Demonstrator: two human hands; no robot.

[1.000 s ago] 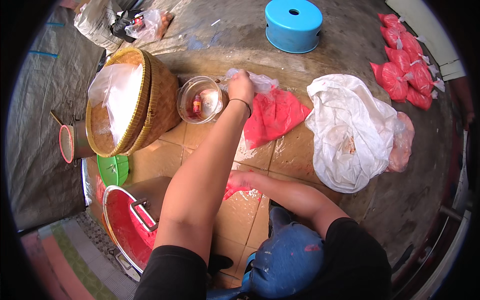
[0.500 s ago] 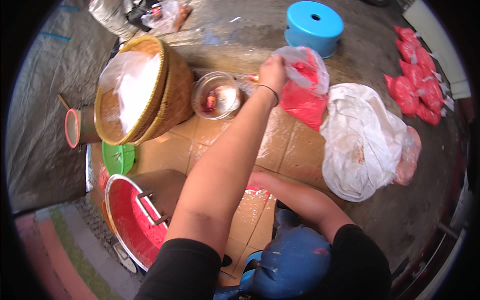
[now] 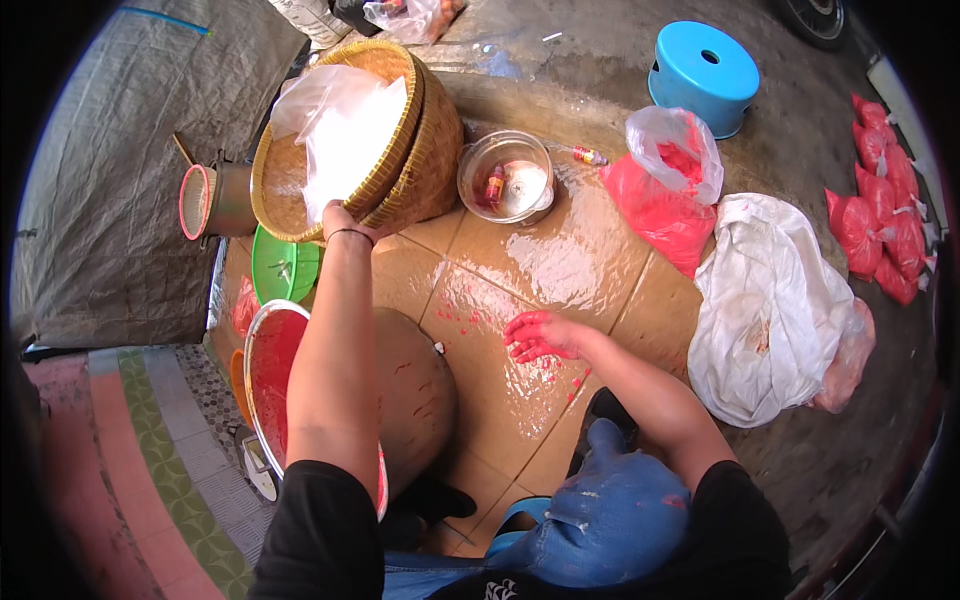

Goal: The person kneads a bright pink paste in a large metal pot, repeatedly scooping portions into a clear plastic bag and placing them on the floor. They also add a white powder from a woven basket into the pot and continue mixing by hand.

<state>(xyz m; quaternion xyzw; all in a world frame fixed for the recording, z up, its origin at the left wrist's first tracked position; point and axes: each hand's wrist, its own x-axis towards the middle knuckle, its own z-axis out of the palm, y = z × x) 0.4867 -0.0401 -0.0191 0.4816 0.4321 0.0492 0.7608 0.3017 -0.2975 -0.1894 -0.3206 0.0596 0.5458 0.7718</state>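
Observation:
My left hand (image 3: 348, 222) reaches to the near rim of a woven bamboo basket (image 3: 437, 140), against the lower edge of clear plastic bags (image 3: 345, 120) lying in it. Its fingertips are mostly hidden, so I cannot tell whether they grip. My right hand (image 3: 545, 335), smeared red, hovers over the wet floor, fingers apart and slightly bent, holding nothing. A clear plastic bag of red contents (image 3: 660, 210) stands with its mouth loose on the tiles. Below my left forearm, a large metal pot (image 3: 410, 390) has a red-coated inside, partly covered by my arm.
A clear round tub (image 3: 505, 175) holds a small bottle; another bottle (image 3: 590, 156) lies beside it. Around these are a green basket (image 3: 284, 262), a blue stool (image 3: 703, 75), a white cloth sack (image 3: 765, 310) and several tied red bags (image 3: 888, 205) at far right.
My left hand has let go of the red-filled bag and swung left to the basket. My right hand has come into fuller view over the tiles. The view has shifted left.

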